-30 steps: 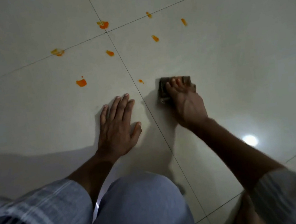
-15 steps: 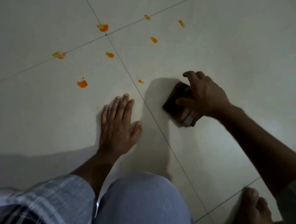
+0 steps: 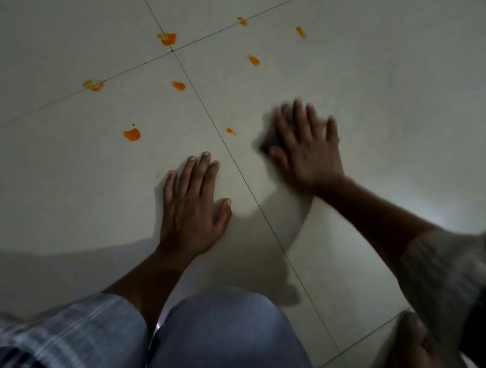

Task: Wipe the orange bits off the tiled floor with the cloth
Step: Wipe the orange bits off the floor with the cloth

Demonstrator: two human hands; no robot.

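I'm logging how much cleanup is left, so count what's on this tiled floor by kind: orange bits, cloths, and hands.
Orange bits on the pale tiled floor: 8, for example the largest orange blob and the small speck nearest the cloth
Dark cloth under the right hand: 1
Hands, counting the left hand: 2
Total: 11

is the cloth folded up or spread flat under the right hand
Cannot tell. The right hand lies over the cloth with fingers straight, and only a dark blurred edge shows by the thumb.
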